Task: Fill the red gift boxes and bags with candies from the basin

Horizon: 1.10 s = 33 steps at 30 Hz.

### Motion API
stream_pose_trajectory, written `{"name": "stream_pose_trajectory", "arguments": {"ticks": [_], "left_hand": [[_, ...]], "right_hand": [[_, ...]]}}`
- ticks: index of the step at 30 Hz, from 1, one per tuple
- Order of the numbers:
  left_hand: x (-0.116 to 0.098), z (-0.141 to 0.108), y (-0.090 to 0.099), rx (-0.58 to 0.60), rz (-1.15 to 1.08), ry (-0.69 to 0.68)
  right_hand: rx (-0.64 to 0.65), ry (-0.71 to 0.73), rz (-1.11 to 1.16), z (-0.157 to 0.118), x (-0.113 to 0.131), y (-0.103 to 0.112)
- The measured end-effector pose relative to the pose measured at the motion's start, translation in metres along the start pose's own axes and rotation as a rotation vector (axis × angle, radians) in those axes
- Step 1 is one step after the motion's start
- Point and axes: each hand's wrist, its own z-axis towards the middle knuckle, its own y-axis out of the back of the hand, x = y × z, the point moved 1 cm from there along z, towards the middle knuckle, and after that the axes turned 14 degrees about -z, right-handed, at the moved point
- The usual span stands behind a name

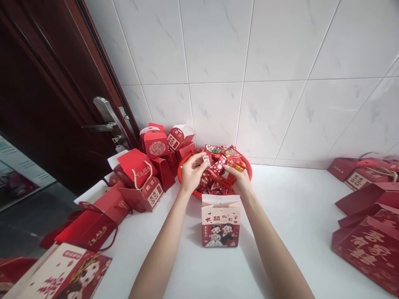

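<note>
Both hands are over a round red basin (250, 173) heaped with wrapped candies (215, 189). My left hand (192, 171) pinches a small red-and-white wrapped candy (207, 160) between thumb and fingers. On the other side, my right hand (239, 181) has its fingers closed on a red candy packet (230, 176) with gold print; a dotted red packet (218, 164) lies at its thumb tip. Between my forearms, in front of the basin, an upright cream-and-red gift box (220, 226) with a cartoon couple has its top flaps raised.
Red gift boxes (157, 143) and bags with rope handles (140, 174) crowd the left side, near a dark wooden door (59, 66). More red boxes (368, 245) stand at the right edge. A tiled wall (215, 108) rises behind the white tabletop (293, 207).
</note>
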Motion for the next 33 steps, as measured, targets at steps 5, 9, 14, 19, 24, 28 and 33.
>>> {"name": "stream_pose_trajectory", "arguments": {"ticks": [5,9,14,19,24,28,33], "left_hand": [[-0.004,-0.004,-0.004,0.162,0.035,0.023],[-0.005,-0.004,-0.003,0.204,0.045,0.025],[-0.003,0.001,0.009,0.21,0.038,0.088],[-0.001,0.008,0.029,0.19,0.413,0.131],[0.004,0.007,0.032,0.238,0.853,0.111],[0.011,0.003,0.02,0.397,0.933,0.098],[0.014,0.007,0.023,0.271,0.897,0.059]], "right_hand": [[0.065,-0.021,-0.012,0.0,-0.001,0.003],[0.067,-0.021,0.001,0.0,-0.001,0.005],[0.031,-0.058,0.104,0.005,0.0,0.011],[0.011,-0.069,0.212,0.012,0.005,0.021],[0.004,-0.058,0.252,0.013,0.014,0.026],[-0.017,-0.039,0.261,0.013,0.02,0.029],[-0.059,-0.025,0.263,0.014,0.021,0.035]]}}
